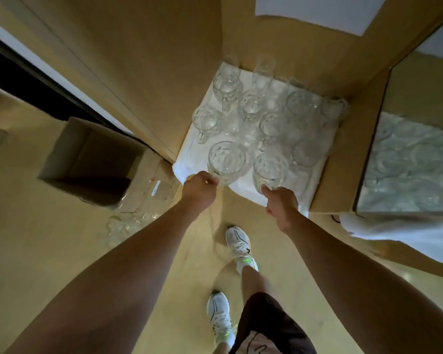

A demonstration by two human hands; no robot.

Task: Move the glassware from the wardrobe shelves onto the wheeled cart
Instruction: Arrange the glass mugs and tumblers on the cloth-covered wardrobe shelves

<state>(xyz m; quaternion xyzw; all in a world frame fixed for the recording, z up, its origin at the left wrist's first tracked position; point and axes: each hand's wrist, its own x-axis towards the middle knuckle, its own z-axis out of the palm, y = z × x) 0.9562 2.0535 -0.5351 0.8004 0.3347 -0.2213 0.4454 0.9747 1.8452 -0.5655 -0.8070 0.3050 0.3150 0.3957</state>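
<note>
The shelf point(243, 190) is lined with a white cloth point(189, 152) and boxed in by the wardrobe's wooden walls on its left, back and right, so only its front edge is open, toward the person. Both hands work at that front edge. The left hand point(200, 183) has its fingers curled tight on the near side of a glass mug point(226, 159) at the front left; the right hand point(281, 203) grips a second mug point(270, 169) at the front right, thumb up against the glass. Both mugs are clear, faceted and upright, close beside each other. Behind them more glasses point(251, 103) crowd the shelf to its back edge, with little room between. On the floor to the left, a cardboard box point(92, 159) stands open, well apart from the shelf.
</note>
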